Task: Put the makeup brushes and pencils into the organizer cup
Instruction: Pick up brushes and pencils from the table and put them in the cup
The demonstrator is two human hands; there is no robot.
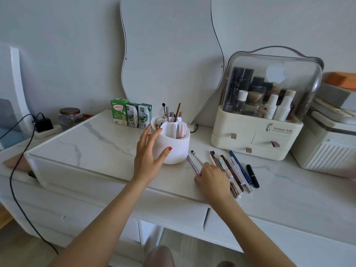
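A white organizer cup point(177, 149) with several compartments stands mid-table and holds a few brushes and pencils point(176, 112). My left hand point(149, 153) rests against its left side, fingers straight, thumb on the front wall. To the right lies a row of several makeup pencils and brushes point(234, 170). My right hand point(212, 180) lies over the row's left end, and its fingers pinch a thin silver-handled brush point(192, 165). A white pencil with a black tip point(196, 156) lies just beyond it.
Three milk cartons point(131, 115) stand behind the cup. A cream cosmetics case point(258, 132) with drawers sits at the back right, a white ribbed box point(325, 149) beside it. A black cable point(17, 170) trails off the left. A wavy mirror point(169, 54) leans on the wall.
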